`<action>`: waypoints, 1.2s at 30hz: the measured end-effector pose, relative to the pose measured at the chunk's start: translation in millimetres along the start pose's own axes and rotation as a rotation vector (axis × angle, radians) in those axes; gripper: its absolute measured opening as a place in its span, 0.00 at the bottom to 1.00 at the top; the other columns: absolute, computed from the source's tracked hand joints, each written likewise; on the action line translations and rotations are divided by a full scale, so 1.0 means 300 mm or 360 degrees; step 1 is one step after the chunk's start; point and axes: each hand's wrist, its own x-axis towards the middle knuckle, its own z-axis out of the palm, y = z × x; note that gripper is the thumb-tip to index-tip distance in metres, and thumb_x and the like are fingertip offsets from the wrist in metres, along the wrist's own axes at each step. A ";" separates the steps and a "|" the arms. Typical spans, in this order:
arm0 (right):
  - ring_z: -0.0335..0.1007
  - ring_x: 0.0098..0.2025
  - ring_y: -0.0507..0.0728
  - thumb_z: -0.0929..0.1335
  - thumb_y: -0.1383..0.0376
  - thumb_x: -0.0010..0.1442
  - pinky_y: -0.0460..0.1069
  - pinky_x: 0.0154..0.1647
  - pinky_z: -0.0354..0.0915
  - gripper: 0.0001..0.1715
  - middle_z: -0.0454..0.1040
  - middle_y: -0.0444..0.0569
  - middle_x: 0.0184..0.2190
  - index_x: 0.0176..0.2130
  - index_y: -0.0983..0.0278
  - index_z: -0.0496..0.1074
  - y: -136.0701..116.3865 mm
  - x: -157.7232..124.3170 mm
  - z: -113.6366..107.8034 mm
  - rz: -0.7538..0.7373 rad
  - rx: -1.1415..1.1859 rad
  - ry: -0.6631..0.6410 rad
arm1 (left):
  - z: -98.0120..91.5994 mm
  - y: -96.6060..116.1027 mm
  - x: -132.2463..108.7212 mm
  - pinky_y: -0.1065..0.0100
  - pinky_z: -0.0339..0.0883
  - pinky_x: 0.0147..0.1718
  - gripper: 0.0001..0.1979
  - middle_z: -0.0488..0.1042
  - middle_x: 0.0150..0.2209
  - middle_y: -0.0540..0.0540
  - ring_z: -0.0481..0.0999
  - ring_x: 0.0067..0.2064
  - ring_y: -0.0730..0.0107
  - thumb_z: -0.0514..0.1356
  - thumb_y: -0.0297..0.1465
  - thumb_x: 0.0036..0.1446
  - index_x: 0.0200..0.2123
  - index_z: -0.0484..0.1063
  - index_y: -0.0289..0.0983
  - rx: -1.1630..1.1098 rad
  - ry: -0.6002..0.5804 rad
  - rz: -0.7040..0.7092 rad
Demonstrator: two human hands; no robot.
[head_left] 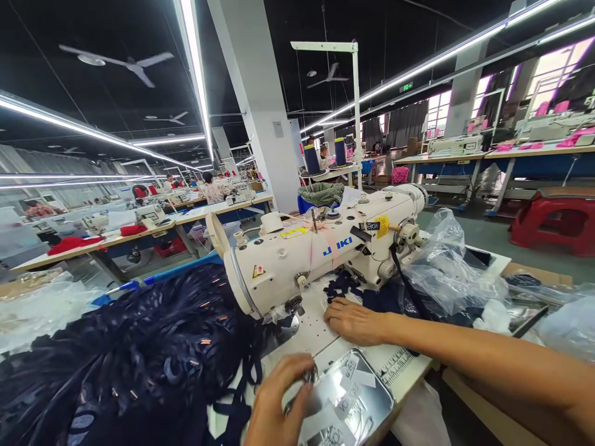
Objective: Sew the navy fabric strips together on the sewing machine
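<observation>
At eight o'clock from a white sewing machine [316, 238] sprawls a heap of dark navy strips [139, 353]; at six, the worker's left hand [279, 399] pinches a small, blurred metal item [310, 375] beside a shiny tin [372, 390]. At five, the right hand [353, 319] rests, fingers bent, on the machine bed [309, 331] by dark fabric pieces [344, 284], though I can't tell whether it grips them; toward three, clear plastic [458, 272] lies crumpled.

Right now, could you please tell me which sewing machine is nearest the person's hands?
The cream sewing machine with blue lettering on its side, its bed under the right hand; the other sewing machines stand farther back.
</observation>
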 end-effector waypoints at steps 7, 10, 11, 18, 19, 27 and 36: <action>0.63 0.40 0.55 0.60 0.77 0.49 0.51 0.44 0.59 0.08 0.68 0.53 0.37 0.29 0.66 0.63 -0.005 -0.018 -0.064 0.0296 0.0788 0.0263 | 0.081 -0.108 0.215 0.59 0.61 0.45 0.13 0.75 0.37 0.42 0.71 0.42 0.55 0.58 0.26 0.45 0.36 0.75 0.41 0.0308 -0.0051 0.0379; 0.65 0.37 0.52 0.61 0.75 0.50 0.48 0.40 0.60 0.06 0.70 0.48 0.34 0.27 0.65 0.63 -0.026 -0.032 -0.149 0.0359 0.1510 0.0032 | 0.083 -0.147 0.229 0.57 0.57 0.47 0.14 0.75 0.37 0.42 0.70 0.43 0.53 0.60 0.27 0.42 0.36 0.75 0.41 0.0374 0.0016 0.0330; 0.66 0.35 0.52 0.62 0.73 0.51 0.47 0.39 0.61 0.05 0.70 0.46 0.32 0.27 0.65 0.63 -0.037 -0.037 -0.177 0.0350 0.1719 -0.0087 | 0.081 -0.153 0.233 0.56 0.57 0.47 0.14 0.75 0.37 0.43 0.69 0.43 0.53 0.61 0.27 0.41 0.35 0.75 0.42 0.0383 0.0056 0.0303; 0.66 0.31 0.50 0.63 0.69 0.53 0.46 0.37 0.61 0.04 0.68 0.44 0.26 0.29 0.66 0.68 -0.102 -0.042 -0.249 0.0268 0.2146 -0.0501 | 0.067 -0.135 0.238 0.63 0.61 0.37 0.05 0.73 0.27 0.48 0.70 0.32 0.62 0.59 0.28 0.40 0.26 0.71 0.39 0.0235 0.0254 0.0141; 0.66 0.31 0.50 0.62 0.71 0.52 0.46 0.37 0.61 0.06 0.68 0.43 0.26 0.30 0.66 0.68 -0.103 -0.034 -0.239 0.0279 0.2141 -0.0497 | 0.065 -0.133 0.238 0.65 0.61 0.36 0.05 0.72 0.26 0.49 0.70 0.31 0.63 0.60 0.29 0.40 0.26 0.71 0.38 0.0163 0.0278 0.0129; 0.58 0.20 0.48 0.63 0.69 0.48 0.42 0.21 0.55 0.01 0.61 0.38 0.18 0.26 0.65 0.62 -0.084 0.077 -0.069 0.0864 0.2005 0.0173 | 0.044 -0.128 0.230 0.66 0.64 0.40 0.18 0.74 0.24 0.49 0.75 0.31 0.65 0.70 0.35 0.32 0.25 0.66 0.36 -0.1261 0.0095 -0.0510; 0.56 0.21 0.49 0.64 0.64 0.50 0.44 0.22 0.51 0.06 0.61 0.39 0.18 0.25 0.64 0.62 -0.167 0.144 0.016 0.1043 0.1585 0.0621 | 0.044 -0.140 0.209 0.68 0.63 0.41 0.14 0.74 0.29 0.48 0.75 0.35 0.68 0.69 0.30 0.38 0.28 0.68 0.35 -0.1521 0.0009 -0.0517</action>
